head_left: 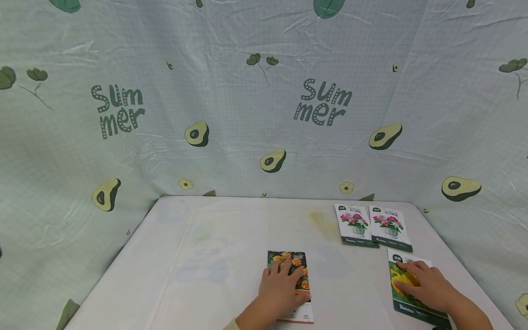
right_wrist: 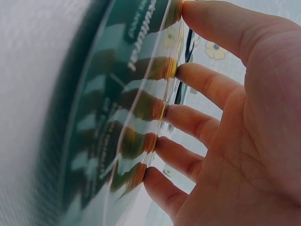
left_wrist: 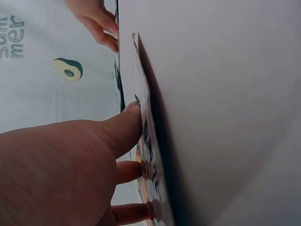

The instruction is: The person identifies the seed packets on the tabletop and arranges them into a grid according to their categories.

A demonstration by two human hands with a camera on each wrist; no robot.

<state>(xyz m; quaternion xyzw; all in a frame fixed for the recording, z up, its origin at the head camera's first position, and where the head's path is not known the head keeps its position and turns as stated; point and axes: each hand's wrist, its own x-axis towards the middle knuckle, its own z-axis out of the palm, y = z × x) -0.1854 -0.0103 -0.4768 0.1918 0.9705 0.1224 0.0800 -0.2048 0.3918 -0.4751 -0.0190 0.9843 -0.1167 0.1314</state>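
My left hand [head_left: 278, 293] rests on a seed packet with orange flowers [head_left: 304, 284], which lies at the near middle of the table. In the left wrist view its thumb and fingers touch the top face of that packet, seen almost edge-on. Over on the right, my right hand [head_left: 431, 285] lies on a seed packet with yellow flowers and a green lower band [head_left: 406, 306]. The right wrist view shows spread fingertips touching this packet's glossy face, which mirrors them. Neither hand visibly curls round its packet.
Two seed packets with pink flowers, a left one [head_left: 352, 221] and a right one [head_left: 391, 224], lie side by side at the far right, slightly overlapping. The white table [head_left: 214, 275] ends at a hanging cloth [head_left: 231, 101] printed with avocados.
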